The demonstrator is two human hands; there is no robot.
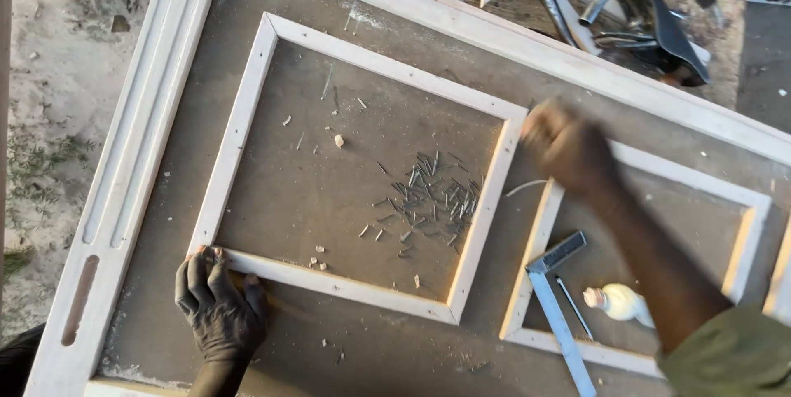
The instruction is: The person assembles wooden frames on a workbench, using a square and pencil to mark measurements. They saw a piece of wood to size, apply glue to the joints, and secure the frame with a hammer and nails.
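Both hands were extended forward, palms down.
The left hand (218, 306) was laid flat, fingers curled at the tips. The right hand (567, 148) was closed into a fist, blurred, forearm stretched diagonally.

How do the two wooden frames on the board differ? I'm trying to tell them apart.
The left frame lies fully in view, the right frame runs partly under the person's arm. The left frame holds a scatter of small nails; the right frame holds a metal square and a small white bottle. The left hand presses the left frame's near corner; the blurred right hand is over the right frame's far corner. Both are pale, mitred wood.
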